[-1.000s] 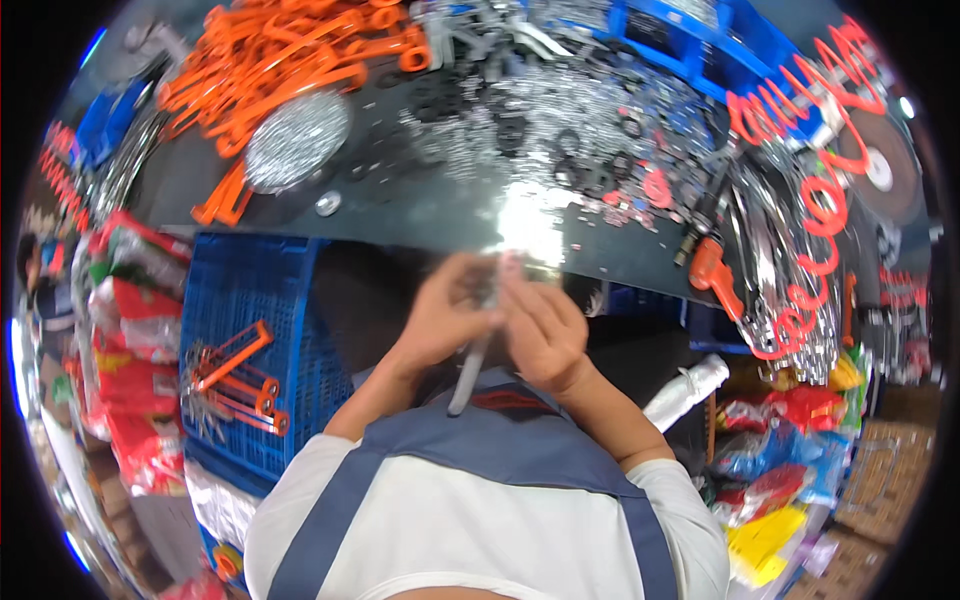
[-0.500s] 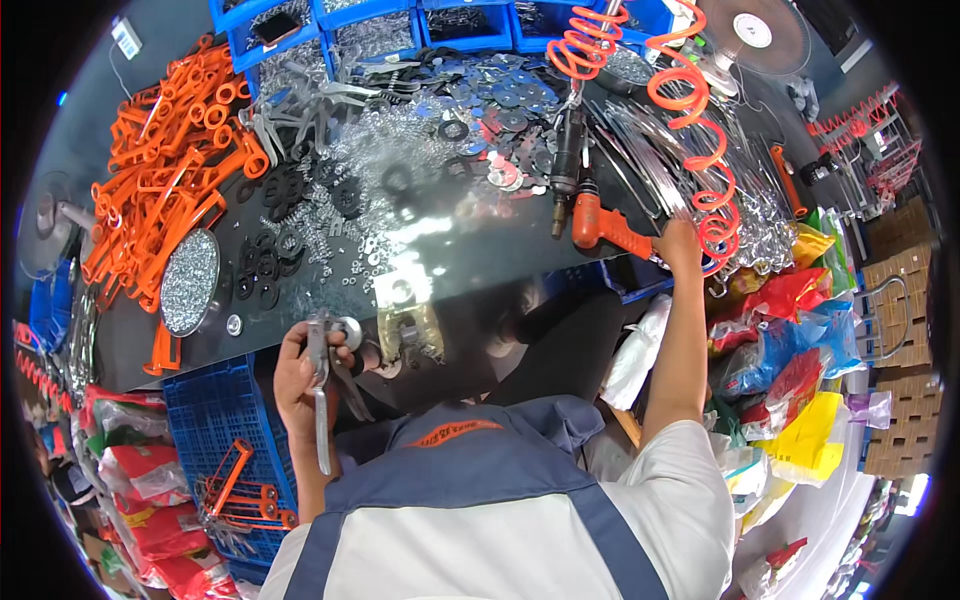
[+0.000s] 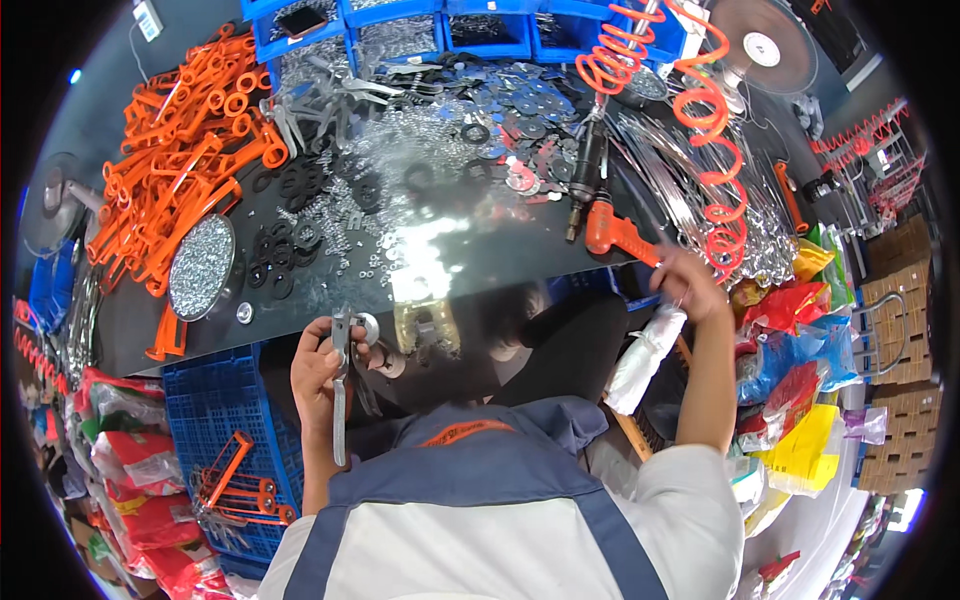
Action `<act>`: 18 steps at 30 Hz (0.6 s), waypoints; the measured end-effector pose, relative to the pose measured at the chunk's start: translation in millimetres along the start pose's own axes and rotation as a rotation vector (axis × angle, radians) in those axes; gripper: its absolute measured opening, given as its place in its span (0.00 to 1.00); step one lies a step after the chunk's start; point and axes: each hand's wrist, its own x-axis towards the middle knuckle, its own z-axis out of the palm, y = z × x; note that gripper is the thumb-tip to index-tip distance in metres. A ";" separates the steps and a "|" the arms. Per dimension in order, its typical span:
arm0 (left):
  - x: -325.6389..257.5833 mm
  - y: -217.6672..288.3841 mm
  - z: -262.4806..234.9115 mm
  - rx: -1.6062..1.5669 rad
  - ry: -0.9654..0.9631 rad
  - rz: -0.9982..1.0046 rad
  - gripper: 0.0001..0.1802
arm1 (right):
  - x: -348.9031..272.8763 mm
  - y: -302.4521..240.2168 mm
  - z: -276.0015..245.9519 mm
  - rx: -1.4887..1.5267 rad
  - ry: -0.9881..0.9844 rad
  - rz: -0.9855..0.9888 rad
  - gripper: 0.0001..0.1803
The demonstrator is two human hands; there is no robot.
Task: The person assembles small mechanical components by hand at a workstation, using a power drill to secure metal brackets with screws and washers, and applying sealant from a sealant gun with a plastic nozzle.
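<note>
My left hand (image 3: pixel 317 368) is closed around a grey metal piece with two long handle-like legs (image 3: pixel 340 410), held upright in front of the table's near edge. A small round silver disc (image 3: pixel 369 328) shows at its top beside my fingers. My right hand (image 3: pixel 692 284) is smeared by motion, close to the handle end of an orange pistol-grip power driver (image 3: pixel 615 234) that lies on the table. Whether the fingers hold anything is hidden by the blur. Similar grey metal pieces (image 3: pixel 290 125) lie heaped at the back of the table.
Orange handle-like parts (image 3: pixel 190 150) pile up at the left, beside a round dish of small metal pieces (image 3: pixel 202 268). Black rings (image 3: pixel 280 250) and loose hardware cover the middle. Thin metal rods (image 3: pixel 665 165) and a red coiled hose (image 3: pixel 725 185) occupy the right. Blue bins (image 3: pixel 487 33) line the back.
My right hand has drawn back from the metal rods beside the driver's handle, toward me. My left hand still holds the grey metal piece, its legs now more upright. The whole view has shifted slightly.
</note>
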 end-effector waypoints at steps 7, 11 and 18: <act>5.9 10.6 17.5 0.327 0.001 -0.085 0.27 | 0.7 61.4 101.8 0.165 0.548 -0.139 0.16; 15.5 10.4 16.4 0.408 0.053 0.069 0.26 | -29.2 27.5 190.6 -0.379 0.087 -0.432 0.18; 4.4 17.3 -11.6 1.178 0.239 0.400 0.26 | -39.1 -13.9 258.0 -0.807 -0.481 -0.761 0.30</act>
